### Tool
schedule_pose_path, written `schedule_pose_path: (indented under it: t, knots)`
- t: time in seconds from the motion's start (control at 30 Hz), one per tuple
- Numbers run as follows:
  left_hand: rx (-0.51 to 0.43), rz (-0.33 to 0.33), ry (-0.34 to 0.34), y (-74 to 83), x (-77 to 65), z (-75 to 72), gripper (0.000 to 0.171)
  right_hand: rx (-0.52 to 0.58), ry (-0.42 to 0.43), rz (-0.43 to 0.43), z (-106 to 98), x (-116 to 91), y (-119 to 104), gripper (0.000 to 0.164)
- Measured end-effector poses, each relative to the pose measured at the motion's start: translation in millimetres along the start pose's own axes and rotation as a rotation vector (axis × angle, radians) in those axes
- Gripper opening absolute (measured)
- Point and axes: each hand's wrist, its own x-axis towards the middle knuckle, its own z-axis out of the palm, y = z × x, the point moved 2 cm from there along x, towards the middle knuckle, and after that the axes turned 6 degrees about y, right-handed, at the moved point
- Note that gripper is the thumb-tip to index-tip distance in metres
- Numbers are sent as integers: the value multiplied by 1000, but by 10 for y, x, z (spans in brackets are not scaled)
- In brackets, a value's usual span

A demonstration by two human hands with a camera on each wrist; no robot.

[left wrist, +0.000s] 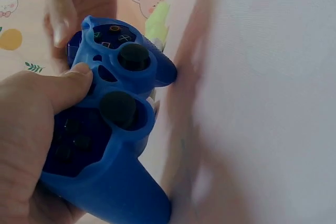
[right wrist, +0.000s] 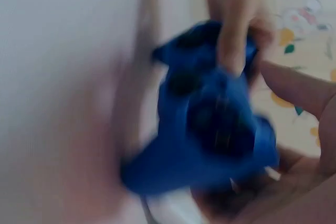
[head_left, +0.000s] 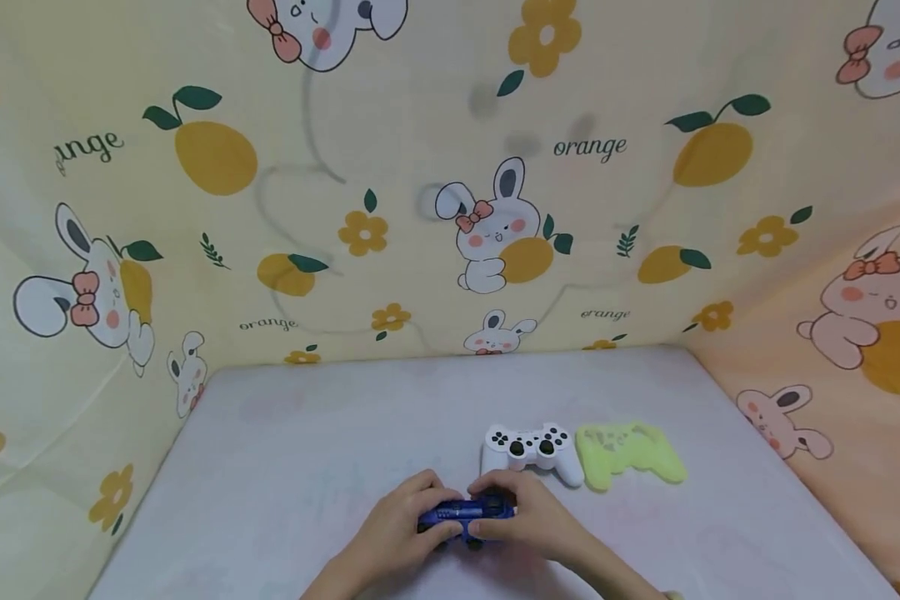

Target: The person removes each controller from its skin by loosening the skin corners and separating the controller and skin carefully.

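A blue game controller (head_left: pixel 453 510) in a blue silicone cover (left wrist: pixel 126 177) is held between both hands, close over the table. My left hand (head_left: pixel 405 521) grips it by one end, thumb pressed on the middle of its face between the sticks. Around the other end curl the fingers of my right hand (head_left: pixel 528 512); its thumb (right wrist: pixel 299 90) stands a little off the controller in the right wrist view. At that end a corner of the cover (left wrist: pixel 87 23) sticks up from the controller. The right wrist view is blurred.
Behind the hands a white game controller (head_left: pixel 570 461) lies on the table (head_left: pixel 307 433). Beside it, to the right, is a yellow-green silicone cover (head_left: pixel 633 450). A printed cloth (head_left: pixel 420 125) with rabbits and oranges walls the table on three sides.
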Motion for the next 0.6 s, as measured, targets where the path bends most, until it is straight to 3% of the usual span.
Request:
schedule_pose_path:
  t: [0.1, 0.3, 0.47, 0.6]
  knots:
    - [-18, -17, 7, 6, -19, 3, 28, 34, -3, 52, 71, -5, -27, 35]
    - [-103, -36, -12, -3, 1, -43, 33, 16, 130, 59, 156, -40, 16, 36]
    - [-197, -143, -79, -59, 74, -236, 33, 34, 161, 25, 163, -47, 47, 36]
    - [-174, -177, -142, -42, 154, -361, 23, 44, 161, 29, 163, -45, 60, 36]
